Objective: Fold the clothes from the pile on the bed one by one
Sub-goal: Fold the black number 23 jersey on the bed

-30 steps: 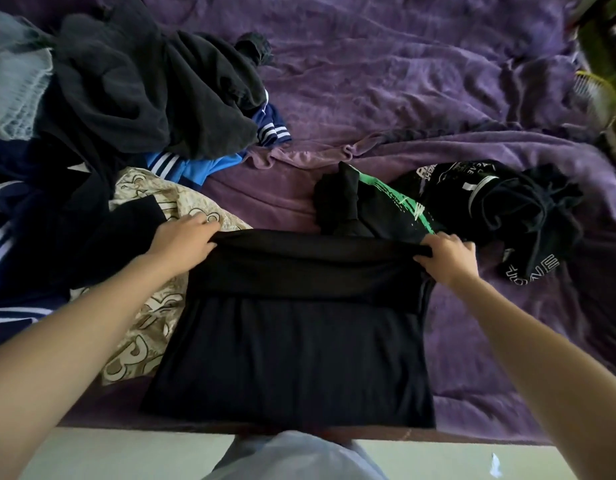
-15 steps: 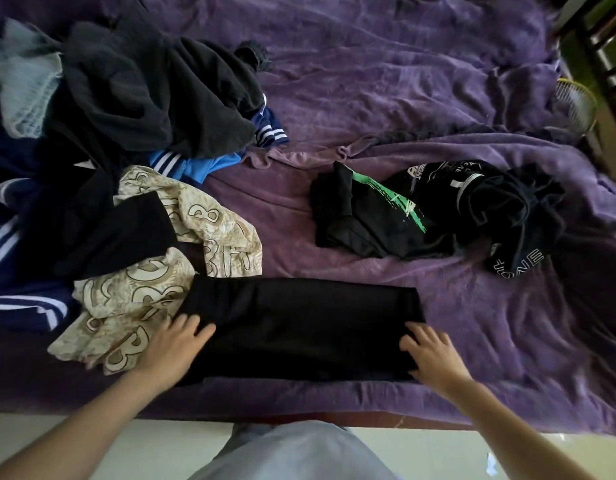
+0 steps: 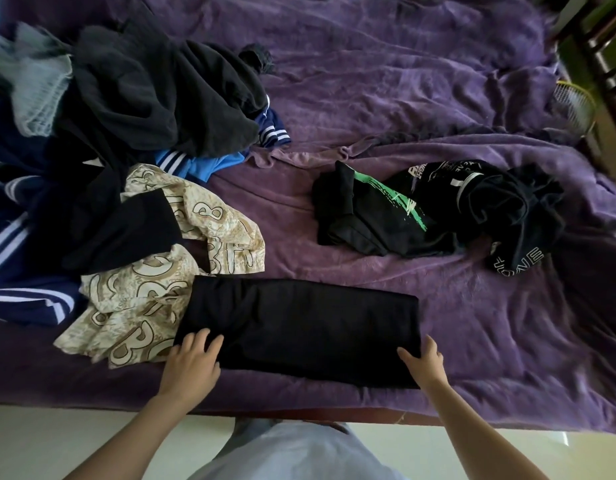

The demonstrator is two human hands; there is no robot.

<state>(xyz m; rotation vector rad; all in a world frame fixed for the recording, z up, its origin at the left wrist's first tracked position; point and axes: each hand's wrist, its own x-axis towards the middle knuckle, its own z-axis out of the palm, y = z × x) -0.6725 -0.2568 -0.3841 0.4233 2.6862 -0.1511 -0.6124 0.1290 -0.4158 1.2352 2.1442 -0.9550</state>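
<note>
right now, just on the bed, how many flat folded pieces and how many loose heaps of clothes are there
Flat folded pieces: 1, the black garment at the near edge.
Loose heaps of clothes: 2, the mixed pile on the left and the dark bunch on the right.
Total: 3

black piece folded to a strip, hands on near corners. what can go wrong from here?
1. The left end of the black garment meets the beige patterned shirt; the next fold may drag that shirt along.
2. It lies close to the near edge of the bed; a pull toward the person might slide it off.
3. The left hand and right hand rest only on near corners; far layers could shift.
</note>
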